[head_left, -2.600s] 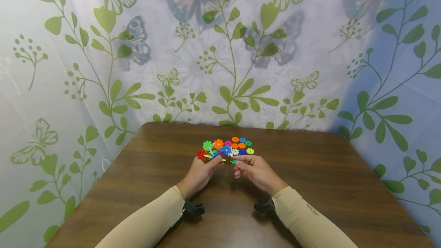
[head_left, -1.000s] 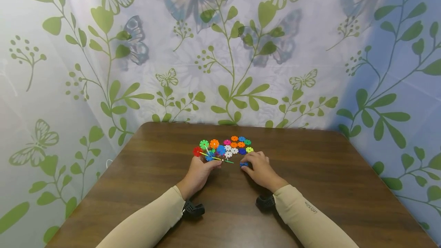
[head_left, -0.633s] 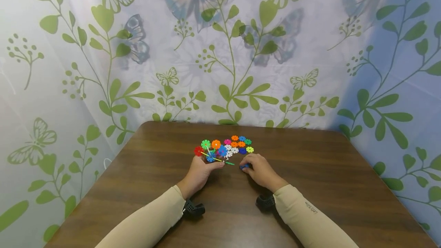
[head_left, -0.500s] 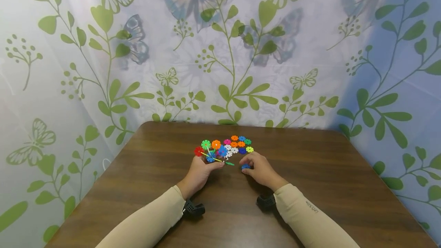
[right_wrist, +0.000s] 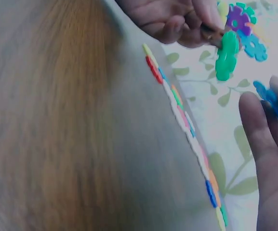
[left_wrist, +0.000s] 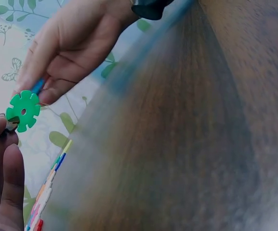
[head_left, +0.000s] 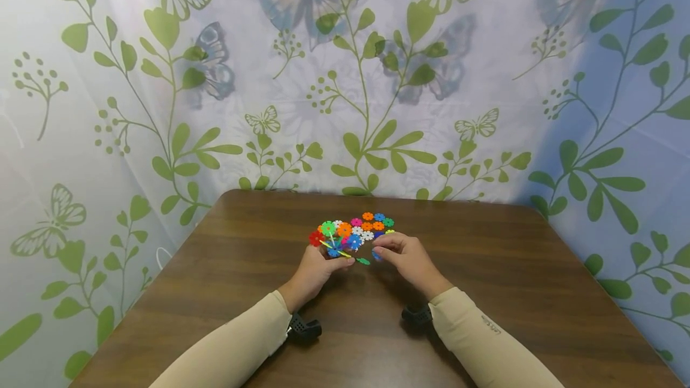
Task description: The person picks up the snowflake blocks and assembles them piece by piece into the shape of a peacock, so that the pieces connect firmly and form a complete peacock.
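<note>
My left hand (head_left: 315, 269) grips a cluster of interlocked flower-shaped plastic discs (head_left: 354, 241), in red, green, orange, blue and other colours. A green disc (left_wrist: 24, 111) sticks out at the cluster's near right end, just past the left thumb. Next to the thumb, a small brown piece (right_wrist: 213, 34) shows behind that green disc. My right hand (head_left: 411, 261) pinches a single blue disc (right_wrist: 271, 100) between thumb and fingers. It is held a short gap to the right of the green disc, apart from it.
Loose discs lie flat on the brown wooden table (head_left: 474, 304) behind my hands, among them orange (head_left: 368, 216), white (head_left: 368, 236), pink (head_left: 356, 222) and dark green (head_left: 389, 222) ones. A patterned curtain (head_left: 345, 76) hangs beyond the table's far edge.
The right hand left the cluster's green disc, took hold of a blue disc at the table and raised it slightly. The left hand has shifted a little right and turned the cluster.
</note>
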`<move>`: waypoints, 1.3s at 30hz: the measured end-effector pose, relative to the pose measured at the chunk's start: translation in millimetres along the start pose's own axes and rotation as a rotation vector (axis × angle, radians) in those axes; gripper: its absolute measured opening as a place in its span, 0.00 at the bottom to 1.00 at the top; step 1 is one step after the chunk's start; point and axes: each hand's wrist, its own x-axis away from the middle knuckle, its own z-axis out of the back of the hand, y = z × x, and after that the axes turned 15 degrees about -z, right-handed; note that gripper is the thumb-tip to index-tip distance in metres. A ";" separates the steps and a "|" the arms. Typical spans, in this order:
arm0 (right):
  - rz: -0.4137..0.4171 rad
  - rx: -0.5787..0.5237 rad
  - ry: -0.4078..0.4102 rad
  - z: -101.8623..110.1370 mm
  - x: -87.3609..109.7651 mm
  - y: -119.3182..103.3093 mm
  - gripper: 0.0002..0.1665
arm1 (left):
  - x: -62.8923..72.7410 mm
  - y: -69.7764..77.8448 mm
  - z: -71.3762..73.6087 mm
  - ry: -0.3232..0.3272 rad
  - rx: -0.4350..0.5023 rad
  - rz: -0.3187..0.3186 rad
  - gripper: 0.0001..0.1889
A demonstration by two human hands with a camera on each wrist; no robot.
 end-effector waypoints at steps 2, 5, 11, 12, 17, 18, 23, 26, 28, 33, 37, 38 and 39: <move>-0.007 -0.016 -0.042 -0.2 1.5 -2.8 0.14 | 0.1 0.1 -0.4 -0.009 -0.012 -0.008 0.24; -0.022 -0.034 -0.122 0.2 4.5 -6.9 0.18 | 0.5 0.4 -0.8 -0.020 -0.029 -0.016 0.25; -0.014 -0.034 -0.165 -1.0 5.9 -8.3 0.18 | 1.1 1.1 -0.7 -0.032 -0.046 -0.027 0.24; -0.010 -0.034 -0.162 -1.4 6.0 -7.8 0.18 | 1.6 1.0 -0.7 -0.034 -0.048 -0.032 0.24; -0.006 -0.047 -0.167 -2.5 7.0 -6.4 0.16 | 2.8 -0.9 -0.4 -0.046 -0.052 -0.049 0.24; -0.005 -0.048 -0.170 -2.5 7.0 -6.4 0.16 | 2.7 -1.2 -0.3 -0.048 -0.051 -0.051 0.24; 0.000 -0.056 -0.191 -1.3 6.0 -6.6 0.14 | 1.3 -1.0 -0.1 -0.057 -0.038 -0.054 0.25; -0.006 -0.048 -0.209 -1.0 5.9 -6.5 0.15 | 1.2 0.1 0.3 -0.071 -0.036 -0.051 0.26; -0.021 -0.042 -0.218 -1.1 6.2 -6.8 0.15 | 1.8 1.5 0.5 -0.080 -0.048 -0.047 0.27; -0.050 -0.039 -0.205 -2.9 7.0 -9.1 0.14 | 2.7 3.6 1.2 -0.089 -0.073 -0.047 0.27; -0.060 -0.059 -0.171 -5.8 7.2 -10.8 0.12 | 2.3 4.0 1.1 -0.090 -0.093 -0.061 0.26; -0.065 -0.066 -0.163 -6.5 7.6 -11.3 0.12 | 2.5 4.2 1.0 -0.090 -0.102 -0.062 0.26; -0.063 -0.074 -0.159 -7.3 8.1 -11.4 0.12 | 2.9 4.4 0.9 -0.092 -0.114 -0.060 0.26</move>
